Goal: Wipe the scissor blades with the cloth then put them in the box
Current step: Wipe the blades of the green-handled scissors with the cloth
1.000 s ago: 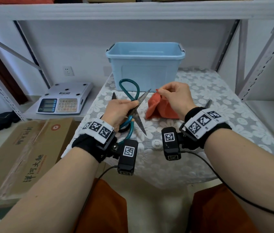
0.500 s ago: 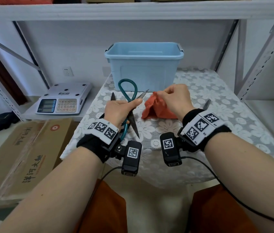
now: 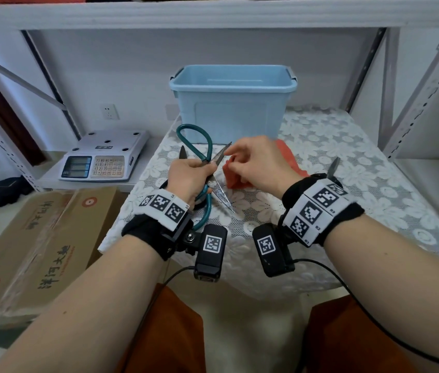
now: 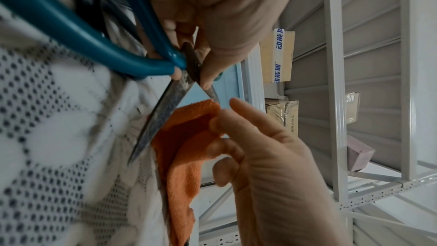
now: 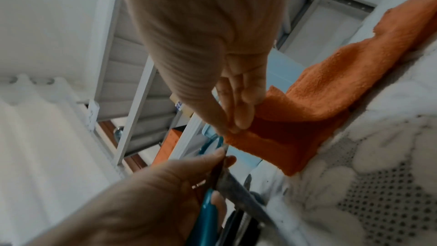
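The left hand is gripping the scissors at the crossing of the blades, thumb and fingers curled tight round the metal just beyond the teal handles. The right hand is pinching a fold of the orange cloth between thumb and fingertips, the rest of the cloth trailing on the lace-covered table.

The scissors are being held open above the table, just in front of the blue box. One blade is pointing toward 5 o'clock, down at the tablecloth; the other is pointing toward 1 o'clock, its tip just beside the right fingers. The handle loop is standing up toward 11 o'clock.

Judgement: the wipe is in progress. Recommended practice: fold the cloth over the spine of the blade, draw it from pivot to tip, and keep fingertips off the edge. The left grip is sitting close to the blades.
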